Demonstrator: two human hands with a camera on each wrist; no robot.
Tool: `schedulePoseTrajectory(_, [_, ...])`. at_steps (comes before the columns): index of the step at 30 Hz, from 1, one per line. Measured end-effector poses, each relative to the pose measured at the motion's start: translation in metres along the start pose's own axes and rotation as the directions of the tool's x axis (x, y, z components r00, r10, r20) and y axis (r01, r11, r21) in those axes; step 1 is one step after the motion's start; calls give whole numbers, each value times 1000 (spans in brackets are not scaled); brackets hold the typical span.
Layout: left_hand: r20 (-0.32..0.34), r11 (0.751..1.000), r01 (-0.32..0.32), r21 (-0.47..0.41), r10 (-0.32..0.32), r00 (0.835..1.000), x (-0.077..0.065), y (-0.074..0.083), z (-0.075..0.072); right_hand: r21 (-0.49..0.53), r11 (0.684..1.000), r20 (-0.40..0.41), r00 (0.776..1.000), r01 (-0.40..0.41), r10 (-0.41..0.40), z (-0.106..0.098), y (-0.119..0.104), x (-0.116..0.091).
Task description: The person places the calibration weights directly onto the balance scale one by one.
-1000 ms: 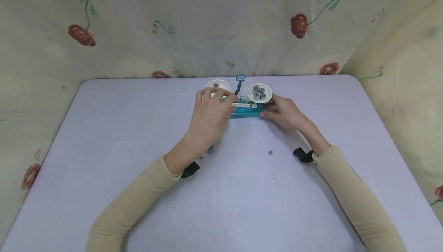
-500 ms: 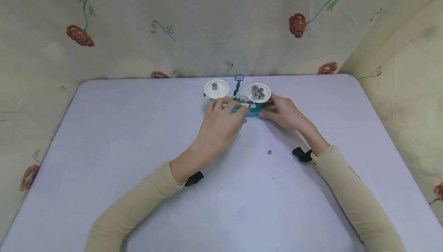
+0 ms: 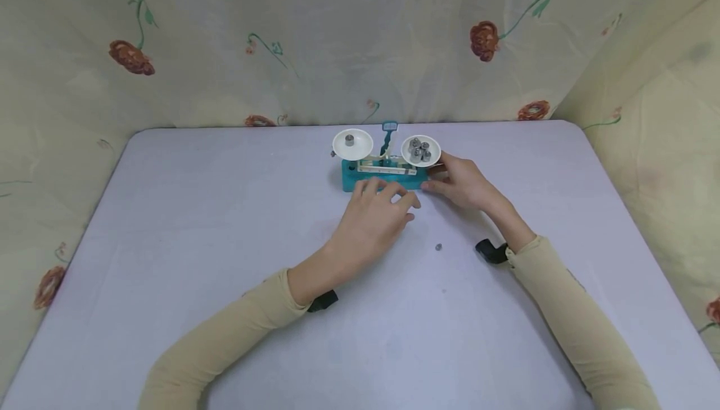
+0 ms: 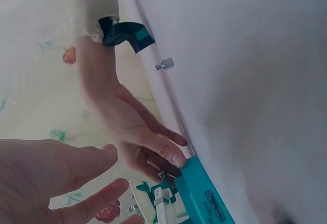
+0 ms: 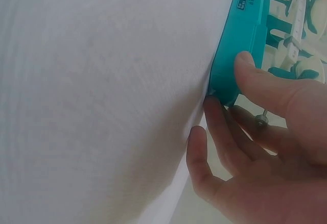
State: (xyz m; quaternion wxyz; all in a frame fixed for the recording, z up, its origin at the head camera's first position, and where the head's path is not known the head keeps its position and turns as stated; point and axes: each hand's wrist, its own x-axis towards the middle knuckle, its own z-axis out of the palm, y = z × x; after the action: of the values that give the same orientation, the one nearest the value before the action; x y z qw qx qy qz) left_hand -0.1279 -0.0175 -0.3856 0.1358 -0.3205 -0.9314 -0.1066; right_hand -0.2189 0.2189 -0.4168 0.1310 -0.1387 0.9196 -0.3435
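At the far side of the table stands a small balance scale (image 3: 354, 180) with a teal base, a white beam and two white pans. One metal weight (image 3: 349, 140) sits in its left pan. Several metal weights (image 3: 420, 150) are grouped in the right pan. My right hand (image 3: 461, 184) grips the base's right end; in the right wrist view the thumb (image 5: 250, 73) lies on the teal face and the other fingers are at the end and behind. My left hand (image 3: 374, 219), fingers loosely bent and holding nothing, hovers just in front of the scale.
A small metal weight (image 3: 439, 247) lies on the white-covered table (image 3: 225, 210) between my forearms; the left wrist view shows its knobbed shape. Behind the table hangs a flower-patterned curtain (image 3: 337, 41). A black wrist mount (image 3: 492, 252) sticks out from the right sleeve.
My left hand has drawn back from the beam, towards me and to the right, uncovering the scale's front. My right hand stays on the base. The left arm now covers small weights seen earlier.
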Motion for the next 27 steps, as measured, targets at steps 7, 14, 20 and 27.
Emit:
schedulePoseTrajectory(7, [125, 1000, -24, -8, 25, 992, 0, 10, 8, 2, 1000, 2, 1000, -14, 14, 0, 2, 1])
schedulePoseTrajectory(14, [199, 998, -67, 0, 66, 978, -1, 19, 16, -2, 1000, 4, 1000, -13, 13, 1, 2, 1])
schedulePoseTrajectory(20, [178, 995, -105, 5, 102, 979, 1, 27, 22, -3, 1000, 3, 1000, -17, 17, 0, 1, 0])
schedulePoseTrajectory(27, [202, 992, -121, -23, 123, 972, 2, 35, 30, -7, 1000, 0, 1000, 3, -3, 0, 3, -1])
